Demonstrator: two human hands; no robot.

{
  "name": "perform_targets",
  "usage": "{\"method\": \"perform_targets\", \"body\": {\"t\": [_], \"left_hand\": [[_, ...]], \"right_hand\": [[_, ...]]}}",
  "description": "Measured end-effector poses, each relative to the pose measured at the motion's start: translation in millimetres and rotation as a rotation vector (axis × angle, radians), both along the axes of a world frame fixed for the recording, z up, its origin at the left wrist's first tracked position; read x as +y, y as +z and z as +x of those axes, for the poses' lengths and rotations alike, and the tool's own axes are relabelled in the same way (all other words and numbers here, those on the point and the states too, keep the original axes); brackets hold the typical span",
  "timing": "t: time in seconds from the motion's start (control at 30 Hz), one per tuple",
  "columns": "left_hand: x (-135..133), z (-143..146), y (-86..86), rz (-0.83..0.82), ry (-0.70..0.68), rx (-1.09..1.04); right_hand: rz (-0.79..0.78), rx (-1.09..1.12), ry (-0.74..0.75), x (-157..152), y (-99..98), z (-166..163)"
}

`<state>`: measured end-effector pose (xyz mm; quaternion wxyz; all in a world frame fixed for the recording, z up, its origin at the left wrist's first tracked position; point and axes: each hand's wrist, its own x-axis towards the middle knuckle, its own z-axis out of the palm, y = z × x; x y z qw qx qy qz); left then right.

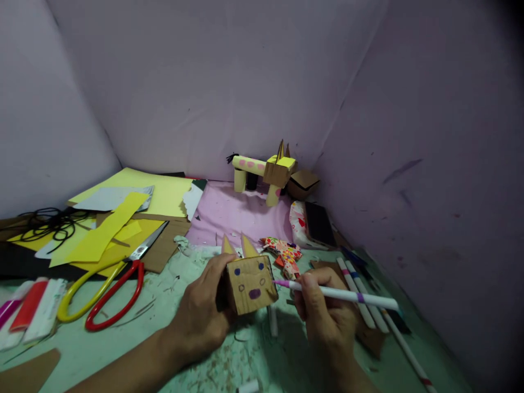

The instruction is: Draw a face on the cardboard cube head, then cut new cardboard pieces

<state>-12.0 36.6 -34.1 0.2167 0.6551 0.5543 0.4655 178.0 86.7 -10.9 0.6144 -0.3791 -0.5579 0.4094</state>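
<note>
My left hand [202, 314] is closed around the left side of a small cardboard cube head [250, 284] with two pointed yellow ears, blue dot eyes and a purple mouth. My right hand [323, 314] grips a white marker [339, 295] with a pink tip. The tip rests at the right edge of the cube's drawn face. Both hands are low over the green work surface [172, 333].
Red and yellow-handled scissors [110, 289] lie left, beside yellow paper sheets [123, 218] and black cord [49, 224]. A cardboard animal figure [266, 172] stands at the back on pink paper. More markers [364, 295] lie right, patterned paper [286, 254] behind the cube.
</note>
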Motion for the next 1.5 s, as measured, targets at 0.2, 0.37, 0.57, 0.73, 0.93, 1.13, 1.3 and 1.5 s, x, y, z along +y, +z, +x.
{"method": "perform_targets", "body": {"t": [0.2, 0.37, 0.57, 0.73, 0.93, 1.13, 1.3, 1.5], "left_hand": [[0.3, 0.1, 1.8, -0.007, -0.001, 0.021], [-1.0, 1.1, 1.9, 0.000, 0.008, 0.024], [-0.5, -0.6, 2.1, 0.025, -0.020, 0.031], [-0.9, -1.3, 0.7, 0.023, -0.015, 0.041], [-0.7, -0.9, 2.8, 0.023, -0.006, 0.048], [-0.9, -1.6, 2.8, 0.031, 0.019, 0.074], [-1.2, -0.4, 3.2, 0.017, 0.011, 0.071], [-1.1, 0.2, 5.7, 0.022, 0.011, 0.080]], "right_hand": [[0.061, -0.106, -0.001, -6.3, -1.9, -5.4], [0.061, -0.153, -0.009, -6.5, -0.8, -4.1], [0.056, -0.188, -0.032, -5.9, 1.0, -6.6], [0.066, -0.200, -0.022, -6.8, 3.3, -8.0], [0.063, -0.237, 0.008, -6.5, 3.8, -6.5], [0.052, -0.204, 0.018, -6.5, 3.8, -6.9], [0.031, -0.197, 0.035, -6.0, 4.1, -6.4], [0.004, -0.185, 0.027, -6.1, 5.0, -6.7]]}}
